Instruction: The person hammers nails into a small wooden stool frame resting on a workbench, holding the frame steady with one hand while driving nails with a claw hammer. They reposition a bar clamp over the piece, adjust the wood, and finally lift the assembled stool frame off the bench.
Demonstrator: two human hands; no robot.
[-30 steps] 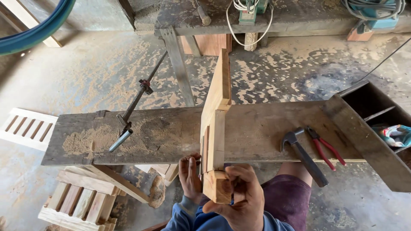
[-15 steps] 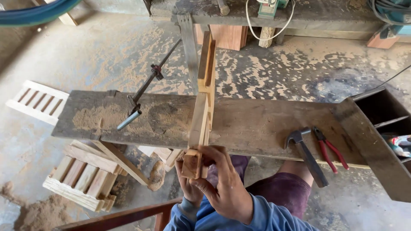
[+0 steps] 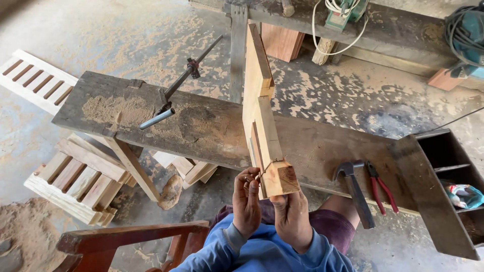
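Sawdust-strewn concrete floor, worn dark plank table (image 3: 212, 126) running 9 to 3 across the view.

Nearest: both hands at 6, below the table's near edge. Right hand (image 3: 292, 216) has its grip wrapped under the near end of the jointed timber piece (image 3: 262, 121), fingers closed on the block end. Left hand (image 3: 247, 199) is just beside it at 9, fingertips pressed together pinching something thin against the piece's left face; too small to tell what it is.

Key relation: the piece's long axis runs 6 to 12, straight away from the grips, crossing the table at right angles. Held end overhangs the near edge; far end sticks out past the far edge, tilted up. Both hands are at the same near end; right carries it, left only touches the side.

At 3 on the table: hammer (image 3: 353, 189), red-handled pliers (image 3: 380, 184) touching beside it. At 10: bar clamp (image 3: 176, 88) lying in sawdust. Farther at 12: a second bench with cable (image 3: 343, 20).
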